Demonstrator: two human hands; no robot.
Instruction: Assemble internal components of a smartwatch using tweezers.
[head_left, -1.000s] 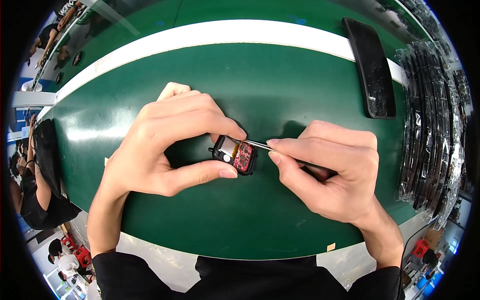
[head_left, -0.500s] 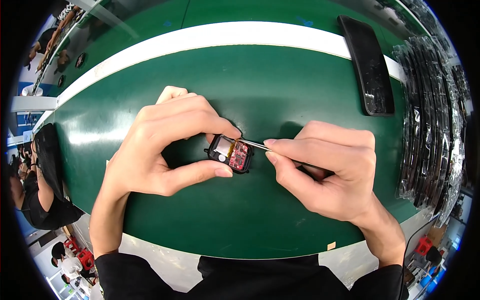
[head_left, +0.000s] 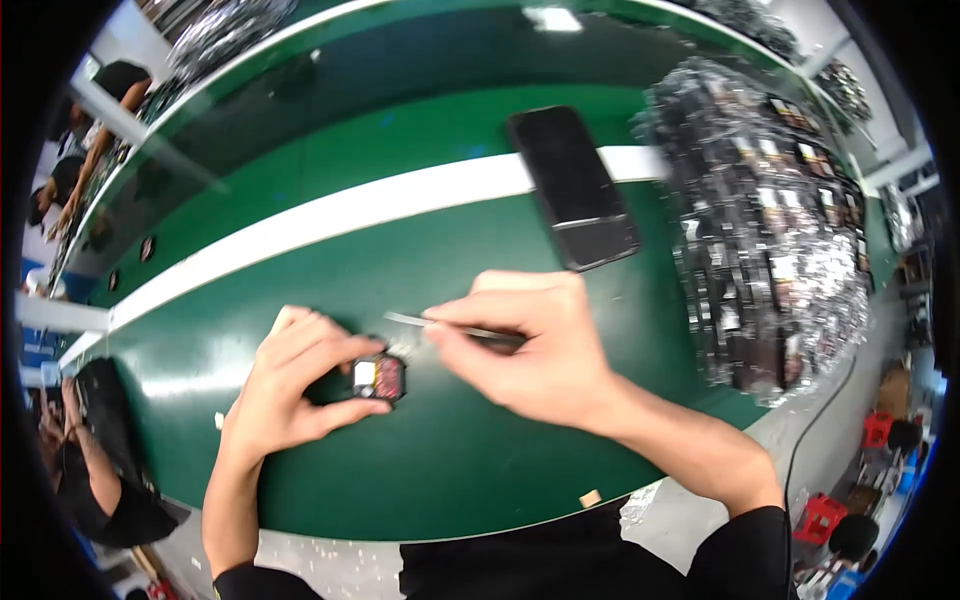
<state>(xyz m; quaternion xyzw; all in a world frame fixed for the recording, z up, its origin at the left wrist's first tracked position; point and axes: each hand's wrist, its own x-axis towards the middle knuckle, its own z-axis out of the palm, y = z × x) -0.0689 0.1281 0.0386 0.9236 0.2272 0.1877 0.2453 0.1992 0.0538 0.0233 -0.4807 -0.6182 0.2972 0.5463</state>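
Observation:
My left hand (head_left: 282, 385) grips a small black device housing (head_left: 401, 384) between thumb and fingers, on or just over the green tabletop. The housing's open side faces up. Inside it are a red circuit board (head_left: 387, 377) and a pale rectangular part (head_left: 364, 373). In my right hand (head_left: 545, 350), pinched between thumb and fingers, are thin metal tweezers (head_left: 405, 319). Their tip points left, above and apart from the housing. Blur hides whether the tips hold anything.
A black phone-like slab (head_left: 570, 185) lies across the white strip (head_left: 400, 208). Clear plastic trays with small parts (head_left: 770, 240) are stacked at the right. A small tan piece (head_left: 590, 498) lies at the near edge. Another person's arm (head_left: 95, 460) shows at far left.
The view has swung right, bringing the tray stack further in. The tweezers have come away from the housing, which stays in my left hand.

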